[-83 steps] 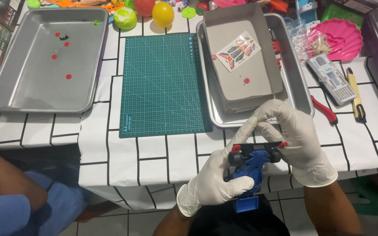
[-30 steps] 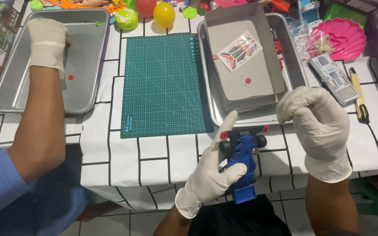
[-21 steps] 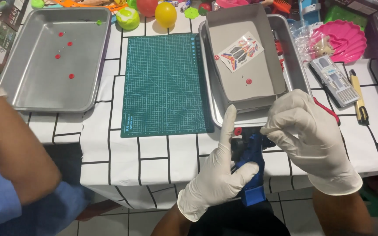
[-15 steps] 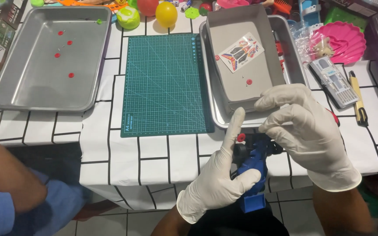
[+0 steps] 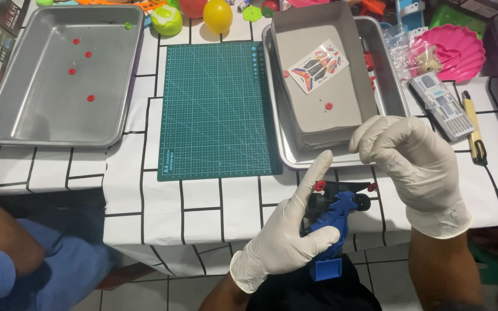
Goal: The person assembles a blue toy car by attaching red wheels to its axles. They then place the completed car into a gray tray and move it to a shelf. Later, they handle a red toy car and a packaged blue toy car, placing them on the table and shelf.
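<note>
Head view shows your left hand (image 5: 286, 242) with its grip closed around the blue toy car (image 5: 332, 222), index finger extended. Just beside it, your right hand (image 5: 413, 161) pinches something too small to tell. Red wheel pieces sit on the car; others lie in the tray (image 5: 7, 115), so the work looks unfinished.

A hobby worktable: green cutting mat (image 5: 214, 109), metal trays (image 5: 7, 124), scattered toys (image 5: 217, 14).

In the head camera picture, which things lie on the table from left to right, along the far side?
Steel tray with small red pieces → green cutting mat → steel tray holding a grey box → pink shell-shaped dish.
</note>
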